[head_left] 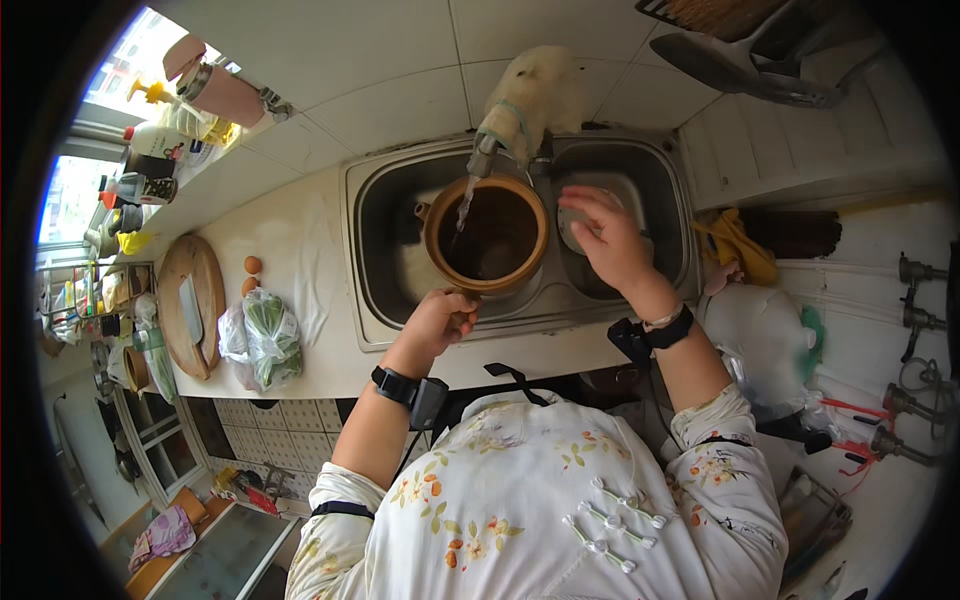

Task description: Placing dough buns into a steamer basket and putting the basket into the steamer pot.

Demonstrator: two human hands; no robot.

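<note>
A brown clay pot (487, 285) with a short spout is in the left basin of the steel sink (354, 270), its mouth turned up. My left hand (437, 318) is closed around the handle on its near side. Water (466, 203) runs from the faucet (482, 157) into the pot, whose inside is dark. A pale cloth cover is tied over the faucet's top. My right hand (608, 237) is above the right basin with fingers apart, holding nothing. Under it lies a round pale thing, partly hidden by the hand.
Left of the sink, the counter holds a round cutting board (178, 290) with a cleaver (191, 308), two eggs (252, 265) and bagged green vegetables (272, 340). Bottles and a pink flask (225, 92) line the windowsill. A yellow cloth (745, 245) hangs right; metal utensils (710, 65) hang above.
</note>
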